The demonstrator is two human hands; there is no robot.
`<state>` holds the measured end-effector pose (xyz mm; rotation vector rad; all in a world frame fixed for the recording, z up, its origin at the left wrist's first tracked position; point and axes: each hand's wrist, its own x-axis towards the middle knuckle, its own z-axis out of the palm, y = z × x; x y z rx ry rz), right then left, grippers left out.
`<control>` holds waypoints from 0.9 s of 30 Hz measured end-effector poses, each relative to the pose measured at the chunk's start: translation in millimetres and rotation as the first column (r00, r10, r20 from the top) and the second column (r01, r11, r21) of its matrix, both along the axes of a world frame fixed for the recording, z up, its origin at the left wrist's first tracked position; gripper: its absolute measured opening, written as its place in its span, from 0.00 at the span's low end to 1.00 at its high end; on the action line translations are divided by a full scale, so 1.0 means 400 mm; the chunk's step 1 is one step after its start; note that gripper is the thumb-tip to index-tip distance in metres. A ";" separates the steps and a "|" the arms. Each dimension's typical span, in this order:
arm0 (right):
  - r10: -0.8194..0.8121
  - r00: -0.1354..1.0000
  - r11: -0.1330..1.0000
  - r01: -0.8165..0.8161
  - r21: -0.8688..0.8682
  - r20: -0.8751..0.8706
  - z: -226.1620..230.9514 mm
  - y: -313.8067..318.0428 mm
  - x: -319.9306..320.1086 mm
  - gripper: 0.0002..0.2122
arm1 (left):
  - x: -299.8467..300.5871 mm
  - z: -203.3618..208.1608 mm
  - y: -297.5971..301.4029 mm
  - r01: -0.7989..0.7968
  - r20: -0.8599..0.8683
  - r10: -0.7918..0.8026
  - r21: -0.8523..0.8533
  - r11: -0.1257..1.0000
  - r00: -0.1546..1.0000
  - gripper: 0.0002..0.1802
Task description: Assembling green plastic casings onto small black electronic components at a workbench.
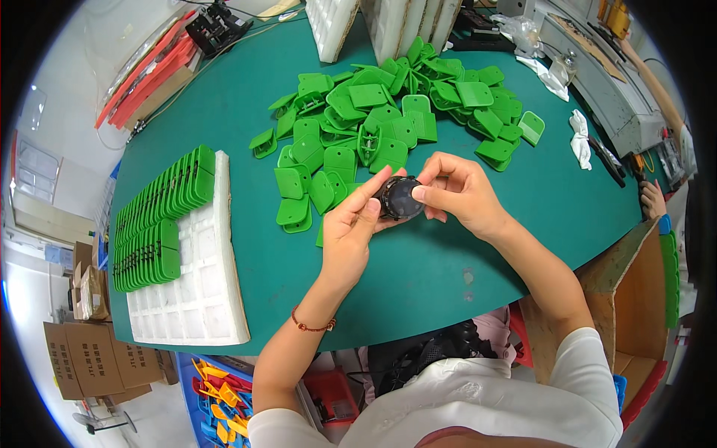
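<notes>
Dark round object (401,201), frame centre: lay between both hands, left hand (351,228) cupping its left side, right hand (464,193) grasping its right edge.

From just above, the head-worn fisheye faces down over hands (467,196) and green table (418,280).

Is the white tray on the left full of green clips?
Only partly: green clips stand in two rows, but the tray shows bare cells.
</notes>
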<state>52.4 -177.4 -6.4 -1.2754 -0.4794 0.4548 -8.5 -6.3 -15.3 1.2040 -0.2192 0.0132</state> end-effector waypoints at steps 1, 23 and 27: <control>-0.001 1.000 1.000 0.001 0.001 0.002 0.000 0.000 0.000 0.06 | -0.001 0.001 0.000 0.003 0.001 -0.003 0.000 1.000 1.000 0.20; -0.059 0.997 0.998 0.059 -0.010 -0.040 0.010 0.000 0.001 0.03 | -0.003 0.000 0.001 0.000 0.001 0.000 -0.007 1.000 1.000 0.20; -0.059 0.997 0.998 0.059 0.017 -0.050 0.004 0.002 0.003 0.04 | -0.001 -0.002 0.001 -0.016 -0.003 0.016 -0.011 1.000 1.000 0.20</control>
